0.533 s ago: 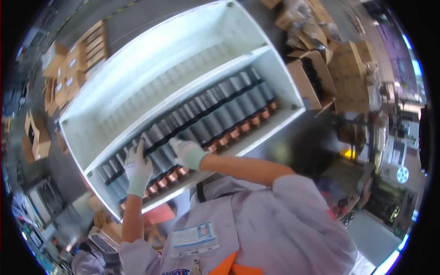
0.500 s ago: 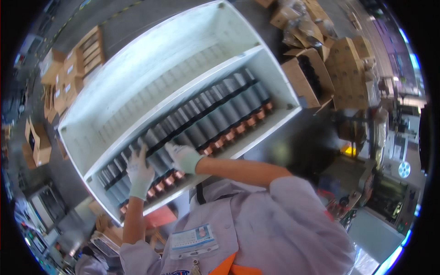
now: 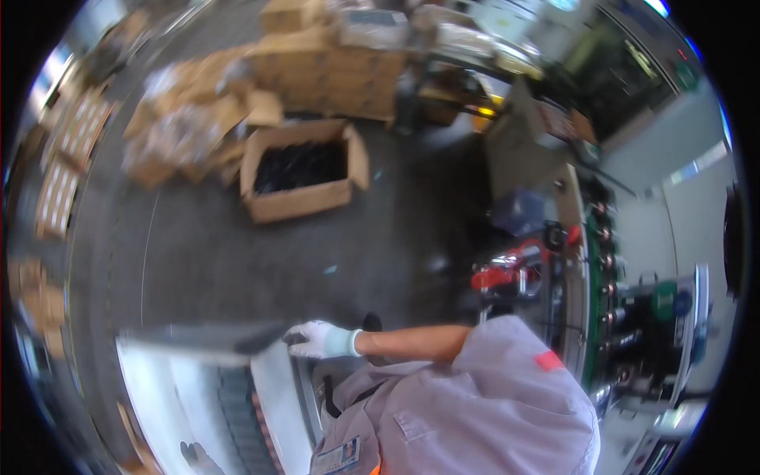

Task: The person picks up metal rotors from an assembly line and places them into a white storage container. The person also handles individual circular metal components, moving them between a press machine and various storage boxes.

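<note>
A long white box point(image 3: 146, 372) lies at the lower left, part of it past the picture's lower edge. Inside it runs a row of grey cylinders point(image 3: 241, 412) with copper-coloured ends. My right hand point(image 3: 317, 340), in a white glove with a pale green cuff, is at the box's right far corner. Its fingers bend over the rim there, thumb apart from them. My left hand point(image 3: 199, 459), gloved too, shows only in part over the box at the bottom. Blur and the picture's edge hide what its fingers do.
An open cardboard carton point(image 3: 301, 198) of black parts stands on the grey floor ahead. Behind it are stacked cartons point(image 3: 328, 79) and a heap of cardboard and plastic wrap point(image 3: 186, 127). To the right are a red tool-like object point(image 3: 507, 269) and a bench point(image 3: 582, 301) with a green edge.
The view has swung right, so the box now sits lower left. Both hands have left the cylinders' middle; the right is at the box's corner, the left near the lower edge.
</note>
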Demonstrator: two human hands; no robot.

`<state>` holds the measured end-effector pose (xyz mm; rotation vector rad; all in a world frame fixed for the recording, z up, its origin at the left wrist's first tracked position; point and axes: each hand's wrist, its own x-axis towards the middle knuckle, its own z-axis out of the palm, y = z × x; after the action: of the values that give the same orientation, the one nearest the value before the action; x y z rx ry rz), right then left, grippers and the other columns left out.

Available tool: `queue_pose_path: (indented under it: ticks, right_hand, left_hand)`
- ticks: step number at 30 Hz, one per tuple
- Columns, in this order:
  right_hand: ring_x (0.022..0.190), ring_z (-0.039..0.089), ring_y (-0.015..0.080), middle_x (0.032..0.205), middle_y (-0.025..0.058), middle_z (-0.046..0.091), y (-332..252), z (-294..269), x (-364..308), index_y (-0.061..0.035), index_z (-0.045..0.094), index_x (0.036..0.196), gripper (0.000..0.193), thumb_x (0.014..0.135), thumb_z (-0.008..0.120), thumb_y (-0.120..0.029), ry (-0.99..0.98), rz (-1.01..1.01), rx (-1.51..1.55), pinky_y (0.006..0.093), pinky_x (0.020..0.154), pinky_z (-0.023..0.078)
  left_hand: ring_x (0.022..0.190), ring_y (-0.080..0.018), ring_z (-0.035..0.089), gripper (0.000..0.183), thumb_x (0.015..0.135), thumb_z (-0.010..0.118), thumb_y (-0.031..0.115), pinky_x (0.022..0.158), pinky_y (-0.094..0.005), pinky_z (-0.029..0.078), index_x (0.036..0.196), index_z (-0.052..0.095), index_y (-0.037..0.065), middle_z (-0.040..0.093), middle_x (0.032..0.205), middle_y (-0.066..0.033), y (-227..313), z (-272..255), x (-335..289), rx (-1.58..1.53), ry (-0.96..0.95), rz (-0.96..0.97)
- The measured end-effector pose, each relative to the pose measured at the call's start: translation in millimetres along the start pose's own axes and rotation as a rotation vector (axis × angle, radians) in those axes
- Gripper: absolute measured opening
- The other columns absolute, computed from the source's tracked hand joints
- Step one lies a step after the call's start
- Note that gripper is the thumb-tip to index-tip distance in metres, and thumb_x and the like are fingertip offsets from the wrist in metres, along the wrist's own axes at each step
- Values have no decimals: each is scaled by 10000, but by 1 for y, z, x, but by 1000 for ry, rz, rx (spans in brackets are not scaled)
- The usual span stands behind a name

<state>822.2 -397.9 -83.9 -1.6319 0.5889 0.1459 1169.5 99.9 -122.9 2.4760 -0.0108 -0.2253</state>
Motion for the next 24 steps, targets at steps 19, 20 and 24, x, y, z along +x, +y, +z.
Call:
queue_pose_path:
  ticks: [19,20,24]
  right_hand:
    - [995,673,170,1138,108,720,163,-477,-237,-31,634,1292,434,952,648,-300,1514,145,785,322,894,529]
    - [1012,676,189,1128,116,719,156,-492,-243,-24,630,1293,433,950,652,-287,1647,196,662,332,909,527]
    - [1208,595,354,1281,190,625,168,-567,-274,-36,595,1331,449,944,645,-259,1934,369,187,404,1040,466]
  left_hand:
    - [877,-74,617,366,928,732,131,752,-224,505,1261,666,-5,706,1059,-18,929,714,-499,-19,-1964,1411]
    - [804,-51,574,353,926,738,142,682,-205,472,1245,679,4,690,1026,6,954,732,-540,-73,-2024,1471]
    - [1035,-155,665,362,924,732,195,903,-288,525,1197,680,-38,717,1162,-112,1029,798,-704,-48,-1954,1863]
